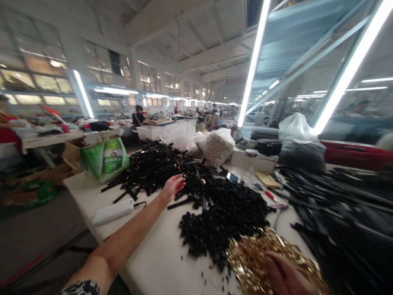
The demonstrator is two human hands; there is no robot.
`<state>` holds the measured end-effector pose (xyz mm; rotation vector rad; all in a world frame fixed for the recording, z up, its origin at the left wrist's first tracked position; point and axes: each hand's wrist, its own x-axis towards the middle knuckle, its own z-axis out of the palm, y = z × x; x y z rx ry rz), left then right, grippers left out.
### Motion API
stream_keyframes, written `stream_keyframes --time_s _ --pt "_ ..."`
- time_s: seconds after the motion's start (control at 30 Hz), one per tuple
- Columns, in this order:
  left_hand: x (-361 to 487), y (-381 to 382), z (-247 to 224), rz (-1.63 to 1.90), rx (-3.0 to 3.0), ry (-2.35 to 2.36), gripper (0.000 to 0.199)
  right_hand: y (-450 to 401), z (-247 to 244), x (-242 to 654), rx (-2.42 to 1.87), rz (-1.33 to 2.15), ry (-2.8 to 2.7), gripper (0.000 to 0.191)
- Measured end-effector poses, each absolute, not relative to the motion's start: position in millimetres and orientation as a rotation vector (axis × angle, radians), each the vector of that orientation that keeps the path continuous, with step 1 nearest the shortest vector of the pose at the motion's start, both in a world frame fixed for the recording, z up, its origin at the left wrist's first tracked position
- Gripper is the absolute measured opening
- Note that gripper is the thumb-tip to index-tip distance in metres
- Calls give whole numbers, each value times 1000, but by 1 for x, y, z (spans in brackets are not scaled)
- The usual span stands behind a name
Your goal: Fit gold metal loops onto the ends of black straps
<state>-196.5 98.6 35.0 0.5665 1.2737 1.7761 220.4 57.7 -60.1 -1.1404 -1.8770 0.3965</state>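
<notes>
My left hand (174, 188) reaches out over the near edge of a heap of black straps (153, 164) with gold-coloured buckles. Its fingers are stretched out and slightly curved, and nothing shows in them. At the lower right, my right hand (285, 276) is over a pile of shiny gold-coloured metal pieces (251, 262). That hand is blurred and cut off by the frame; its fingertips are hidden, so its grip cannot be made out. Between the hands spreads a mound of small black ring-like pieces (221, 213).
A white table (153, 254) bears the heaps. A white power strip (113, 211) lies on the left, near a green printed bag (106, 157). Long black strips (334, 205) cover the right side. Behind stand filled plastic bags (216, 145); a red-handled tool (270, 196) lies right of the mound.
</notes>
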Motion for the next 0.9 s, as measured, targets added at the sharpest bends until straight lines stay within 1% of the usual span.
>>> stream_keyframes --time_s 0.1,0.2,0.27,0.33,0.43,0.5,0.6,0.7,0.8,0.9 --pt "-120 66 8 1631 620 1195 30 33 -31 209 -1128 380 -2000 26" --pt "-57 37 -3 1597 934 1169 39 28 -22 199 -1173 353 -2077 29" --pt "-29 22 -10 1580 1133 1198 40 30 -23 201 -1230 340 -2113 29" --pt "-13 11 -19 1527 1412 1206 35 31 -24 204 -1282 306 -2129 29" --pt "-3 6 -33 1427 1893 1131 22 27 -20 205 -1305 271 -2122 27" --pt "-4 9 -40 1376 2068 1085 18 24 -15 204 -1282 262 -2088 25" --pt "-10 14 -43 1334 2130 1126 21 21 -3 209 -1249 256 -1981 24" --pt "-15 16 -45 1307 2121 1199 25 23 15 231 -1318 263 -1841 27" --pt "-17 17 -46 1272 2137 1226 29 28 31 267 -1561 257 -1791 32" --pt "-15 19 -46 1264 2161 1205 29 32 35 301 -1795 246 -1855 27"
